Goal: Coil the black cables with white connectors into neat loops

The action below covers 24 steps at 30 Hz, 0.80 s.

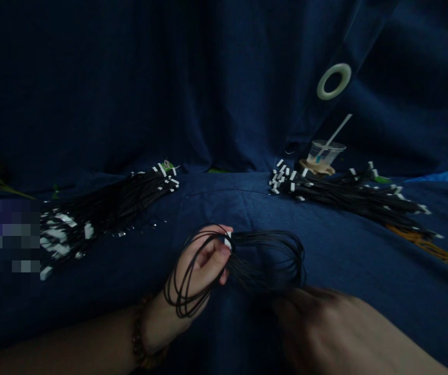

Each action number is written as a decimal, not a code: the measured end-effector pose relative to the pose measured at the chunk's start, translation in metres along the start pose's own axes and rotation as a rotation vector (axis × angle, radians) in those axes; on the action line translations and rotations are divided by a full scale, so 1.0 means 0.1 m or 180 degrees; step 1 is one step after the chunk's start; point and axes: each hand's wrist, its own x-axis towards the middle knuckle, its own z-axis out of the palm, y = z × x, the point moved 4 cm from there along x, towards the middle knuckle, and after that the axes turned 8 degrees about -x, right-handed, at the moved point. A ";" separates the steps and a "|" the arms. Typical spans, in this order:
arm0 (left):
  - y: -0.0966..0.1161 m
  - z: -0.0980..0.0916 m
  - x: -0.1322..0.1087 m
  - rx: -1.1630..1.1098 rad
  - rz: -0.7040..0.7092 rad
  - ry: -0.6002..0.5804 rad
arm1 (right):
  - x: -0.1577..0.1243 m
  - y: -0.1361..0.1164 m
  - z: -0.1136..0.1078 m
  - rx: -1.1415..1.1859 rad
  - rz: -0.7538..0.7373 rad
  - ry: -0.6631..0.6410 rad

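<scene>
My left hand [206, 263], with a beaded bracelet on the wrist, is closed on a looped bundle of thin black cables [269, 239]. A white end piece [227, 240] shows at the thumb and forefinger. Several loops hang over the back of this hand towards the wrist, and others spread to the right in a wide bend. Below the right-hand loops is my right hand [310, 317], dark and smeared by motion. Its fingers are too unclear to show whether they hold any cable.
Piles of black cables with white ends lie at left [118, 192] and right [349, 192]. Orange cords [423, 245] lie by the right pile. Behind it stands a clear plastic cup [327, 153] with a straw. A tape roll [334, 82] is against the dark blue cloth [227, 94].
</scene>
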 end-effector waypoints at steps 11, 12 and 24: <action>0.06 0.05 -0.09 -0.0063 -0.0327 -0.0297 | 0.28 0.09 0.11 0.2519 0.0870 -0.0537; 0.06 0.06 -0.09 -0.0123 -0.0321 -0.0304 | 0.27 0.09 0.11 0.2513 0.0897 -0.0525; 0.03 0.02 -0.07 0.0230 -0.0135 -0.0274 | 0.26 0.09 0.16 0.2773 0.1062 -0.0790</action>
